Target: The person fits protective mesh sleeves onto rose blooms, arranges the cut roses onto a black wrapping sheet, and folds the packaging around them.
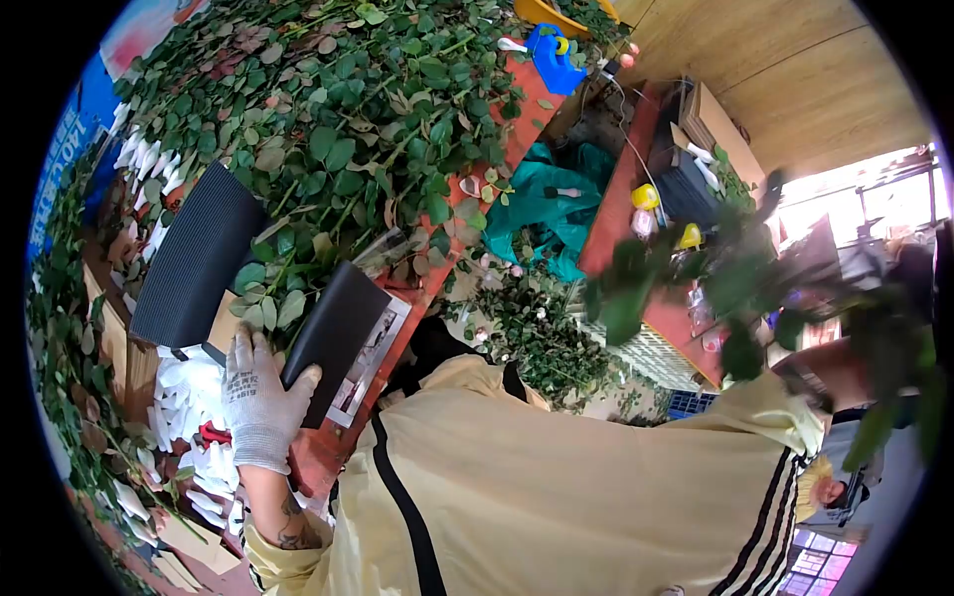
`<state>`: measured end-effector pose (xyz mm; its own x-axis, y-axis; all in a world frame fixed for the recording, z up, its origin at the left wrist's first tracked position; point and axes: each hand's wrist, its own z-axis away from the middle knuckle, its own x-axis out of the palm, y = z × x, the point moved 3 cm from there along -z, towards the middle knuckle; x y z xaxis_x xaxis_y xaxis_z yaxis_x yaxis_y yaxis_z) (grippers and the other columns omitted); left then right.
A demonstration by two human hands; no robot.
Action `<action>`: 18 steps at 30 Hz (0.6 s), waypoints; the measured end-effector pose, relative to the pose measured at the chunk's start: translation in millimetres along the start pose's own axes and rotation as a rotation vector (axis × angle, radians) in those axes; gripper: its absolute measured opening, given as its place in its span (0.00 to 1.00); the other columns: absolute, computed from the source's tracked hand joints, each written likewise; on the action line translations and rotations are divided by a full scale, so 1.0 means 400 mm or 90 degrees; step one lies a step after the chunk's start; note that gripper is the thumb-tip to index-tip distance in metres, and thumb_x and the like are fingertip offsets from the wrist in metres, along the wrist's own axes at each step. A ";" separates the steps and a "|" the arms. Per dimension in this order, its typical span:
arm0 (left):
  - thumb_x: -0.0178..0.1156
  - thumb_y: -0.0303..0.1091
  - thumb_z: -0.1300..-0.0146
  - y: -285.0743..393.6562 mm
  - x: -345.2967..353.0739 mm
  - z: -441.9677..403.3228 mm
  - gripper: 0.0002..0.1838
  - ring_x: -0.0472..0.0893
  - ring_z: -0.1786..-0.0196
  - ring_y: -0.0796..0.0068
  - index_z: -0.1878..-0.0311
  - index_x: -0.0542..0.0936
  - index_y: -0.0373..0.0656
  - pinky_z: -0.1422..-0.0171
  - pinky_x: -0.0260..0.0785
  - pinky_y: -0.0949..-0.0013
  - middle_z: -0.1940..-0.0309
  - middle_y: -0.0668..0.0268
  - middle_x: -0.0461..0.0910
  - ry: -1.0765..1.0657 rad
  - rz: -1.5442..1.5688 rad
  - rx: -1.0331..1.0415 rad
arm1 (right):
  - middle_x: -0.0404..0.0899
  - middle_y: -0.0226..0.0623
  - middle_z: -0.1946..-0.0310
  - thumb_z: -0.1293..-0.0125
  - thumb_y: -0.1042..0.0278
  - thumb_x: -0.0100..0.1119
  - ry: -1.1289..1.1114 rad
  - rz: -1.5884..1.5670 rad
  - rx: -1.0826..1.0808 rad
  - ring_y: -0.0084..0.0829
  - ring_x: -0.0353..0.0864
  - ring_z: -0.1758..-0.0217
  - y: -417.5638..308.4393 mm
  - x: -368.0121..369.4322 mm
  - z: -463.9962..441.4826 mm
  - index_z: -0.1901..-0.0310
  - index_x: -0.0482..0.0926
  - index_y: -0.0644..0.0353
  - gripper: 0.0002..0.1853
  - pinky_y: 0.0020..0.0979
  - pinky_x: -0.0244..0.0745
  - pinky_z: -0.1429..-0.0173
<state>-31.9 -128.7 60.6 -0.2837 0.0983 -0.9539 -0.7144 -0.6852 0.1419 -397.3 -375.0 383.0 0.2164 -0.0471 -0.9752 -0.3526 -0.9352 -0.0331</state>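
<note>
My left hand (260,399), in a white printed glove, lies over the work table with its fingers stretched out. Its fingertips rest by a piece of brown cardboard (227,320), and the thumb touches the end of a black folded sheet (340,338). Just beyond stands a black ribbed board (199,260). Out to the right, my right hand (837,373) is blurred and mostly covered by leaves. Leafy rose stems (740,298) hang in the air from it, smeared by motion; its fingers are hidden.
A deep heap of rose foliage (378,129) covers the table. White wrapped pieces (189,397) lie left of my hand. A blue tape dispenser (555,62) sits at the far table edge, above a green plastic bag (542,214). Cut stems (537,343) litter the floor. Another person (821,489) appears at lower right.
</note>
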 end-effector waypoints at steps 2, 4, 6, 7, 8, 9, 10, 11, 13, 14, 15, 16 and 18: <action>0.63 0.53 0.49 0.001 0.002 -0.001 0.45 0.60 0.31 0.48 0.36 0.64 0.28 0.27 0.53 0.58 0.32 0.44 0.58 -0.001 0.007 0.000 | 0.79 0.43 0.54 0.48 0.63 0.63 -0.137 -0.008 -0.009 0.40 0.78 0.49 -0.034 0.139 -0.010 0.46 0.75 0.63 0.26 0.36 0.70 0.42; 0.64 0.52 0.50 0.010 -0.012 -0.001 0.45 0.61 0.31 0.48 0.36 0.64 0.28 0.27 0.53 0.58 0.32 0.44 0.58 -0.019 0.018 -0.016 | 0.79 0.43 0.54 0.50 0.62 0.64 -0.217 -0.033 -0.010 0.41 0.77 0.49 -0.044 0.325 -0.031 0.46 0.75 0.63 0.28 0.37 0.69 0.41; 0.64 0.53 0.51 -0.001 0.009 -0.004 0.45 0.59 0.29 0.49 0.36 0.65 0.29 0.26 0.50 0.57 0.31 0.44 0.56 -0.015 0.019 -0.027 | 0.79 0.44 0.57 0.48 0.66 0.59 -0.295 -0.107 0.047 0.44 0.77 0.52 -0.020 0.595 -0.014 0.46 0.74 0.61 0.25 0.40 0.70 0.45; 0.64 0.55 0.50 -0.005 0.013 -0.003 0.45 0.58 0.29 0.49 0.36 0.66 0.31 0.26 0.49 0.56 0.30 0.45 0.55 -0.005 0.019 -0.018 | 0.79 0.42 0.56 0.45 0.63 0.57 -0.262 -0.006 -0.122 0.39 0.78 0.57 0.032 0.779 0.048 0.42 0.70 0.61 0.28 0.37 0.72 0.50; 0.63 0.57 0.51 -0.002 0.005 -0.002 0.46 0.57 0.28 0.51 0.35 0.66 0.32 0.26 0.49 0.57 0.29 0.47 0.55 -0.022 0.032 -0.051 | 0.77 0.44 0.56 0.46 0.62 0.58 -0.429 -0.148 0.112 0.41 0.79 0.56 0.082 0.941 0.090 0.44 0.70 0.61 0.27 0.39 0.72 0.51; 0.62 0.59 0.50 -0.006 0.004 0.002 0.46 0.57 0.28 0.52 0.35 0.66 0.32 0.25 0.48 0.58 0.29 0.48 0.54 -0.017 0.060 -0.061 | 0.80 0.49 0.61 0.47 0.64 0.58 -0.484 -0.019 0.123 0.45 0.80 0.57 0.083 1.024 0.126 0.44 0.71 0.58 0.26 0.41 0.74 0.53; 0.64 0.56 0.52 -0.005 0.001 0.007 0.46 0.58 0.28 0.52 0.36 0.66 0.31 0.26 0.49 0.57 0.30 0.47 0.56 -0.001 0.081 -0.061 | 0.80 0.49 0.61 0.47 0.63 0.59 -0.472 0.045 0.078 0.46 0.80 0.57 0.090 1.093 0.189 0.44 0.72 0.57 0.26 0.41 0.75 0.53; 0.65 0.54 0.53 -0.006 -0.003 0.007 0.46 0.58 0.28 0.53 0.37 0.66 0.30 0.26 0.50 0.57 0.31 0.45 0.58 0.019 0.101 -0.061 | 0.79 0.49 0.61 0.47 0.62 0.60 -0.453 0.109 0.033 0.46 0.80 0.57 0.113 1.138 0.192 0.45 0.73 0.56 0.26 0.40 0.75 0.53; 0.67 0.54 0.55 -0.008 0.004 0.012 0.46 0.61 0.31 0.51 0.38 0.68 0.31 0.27 0.52 0.56 0.32 0.47 0.60 0.069 0.072 -0.054 | 0.79 0.47 0.60 0.47 0.61 0.60 -0.456 -0.058 0.034 0.46 0.80 0.56 0.091 1.066 0.026 0.46 0.73 0.56 0.25 0.41 0.74 0.51; 0.67 0.53 0.55 -0.008 0.001 0.012 0.45 0.62 0.31 0.50 0.39 0.68 0.30 0.28 0.52 0.56 0.33 0.46 0.61 0.077 0.086 -0.045 | 0.79 0.46 0.60 0.48 0.60 0.61 -0.474 -0.230 0.065 0.46 0.79 0.55 0.058 1.000 -0.055 0.46 0.72 0.57 0.25 0.41 0.74 0.50; 0.68 0.53 0.56 -0.009 -0.001 0.011 0.44 0.63 0.32 0.49 0.40 0.68 0.30 0.28 0.53 0.56 0.34 0.45 0.62 0.085 0.099 -0.037 | 0.79 0.45 0.60 0.47 0.61 0.60 -0.468 -0.267 -0.022 0.45 0.79 0.55 0.025 0.934 -0.155 0.47 0.73 0.57 0.24 0.39 0.73 0.50; 0.69 0.52 0.56 -0.011 0.002 0.010 0.44 0.64 0.33 0.49 0.41 0.69 0.30 0.28 0.54 0.57 0.36 0.44 0.63 0.103 0.087 -0.026 | 0.79 0.44 0.60 0.46 0.61 0.60 -0.462 -0.301 -0.113 0.44 0.79 0.55 -0.007 0.861 -0.270 0.47 0.74 0.57 0.23 0.38 0.73 0.49; 0.68 0.53 0.56 -0.009 -0.014 0.010 0.44 0.65 0.35 0.48 0.41 0.69 0.30 0.30 0.56 0.56 0.37 0.44 0.64 0.090 0.086 -0.033 | 0.79 0.43 0.61 0.44 0.62 0.57 -0.493 -0.485 -0.180 0.44 0.78 0.55 -0.054 0.739 -0.466 0.44 0.75 0.56 0.24 0.36 0.71 0.48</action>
<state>-30.4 -124.0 66.4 -0.2796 -0.0973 -0.9552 -0.6412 -0.7216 0.2612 -156.2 -434.2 136.1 -0.3717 0.7104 -0.5976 -0.1293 -0.6771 -0.7245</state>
